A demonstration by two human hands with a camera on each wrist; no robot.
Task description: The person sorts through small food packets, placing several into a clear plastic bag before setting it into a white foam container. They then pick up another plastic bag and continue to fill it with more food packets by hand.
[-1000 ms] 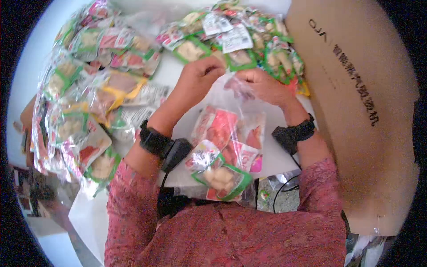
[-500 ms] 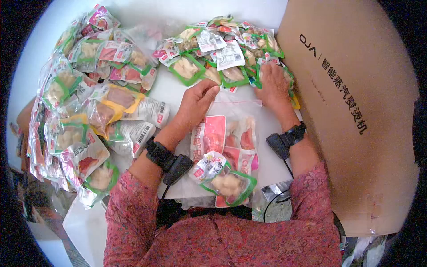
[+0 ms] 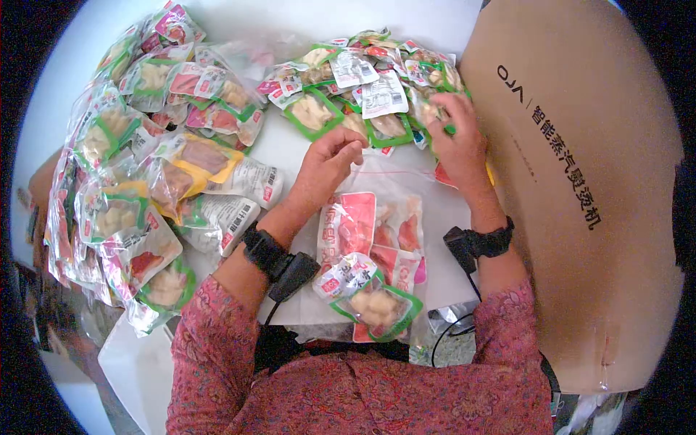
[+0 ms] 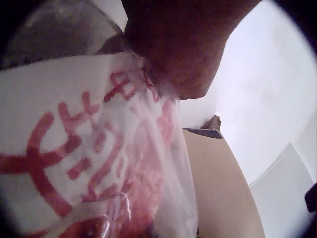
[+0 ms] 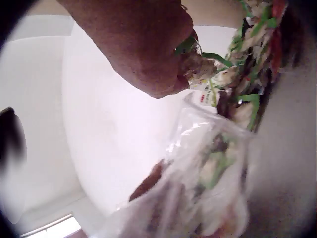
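In the head view my left hand (image 3: 331, 163) pinches the upper left edge of a clear plastic bag (image 3: 395, 181) with curled fingers. Inside the bag are red-and-white food packets (image 3: 348, 225) and, nearest my body, a green-edged packet (image 3: 377, 308) of pale pieces. The left wrist view shows the bag (image 4: 178, 173) rising to the left hand (image 4: 183, 44). My right hand (image 3: 460, 134), at the right end of the far pile, grips a small green-edged food packet (image 5: 198, 67), mostly covered by the fingers.
A pile of sealed packets (image 3: 312, 112) lies at the far side of the white table (image 3: 290, 163). A larger heap of packets (image 3: 210, 156) in clear plastic fills the left. A tall cardboard box (image 3: 565, 254) stands along the right side.
Both hands were together at the bag's mouth; the right hand then reached to the far pile and now has a packet in its fingers. The left hand stays at the bag.
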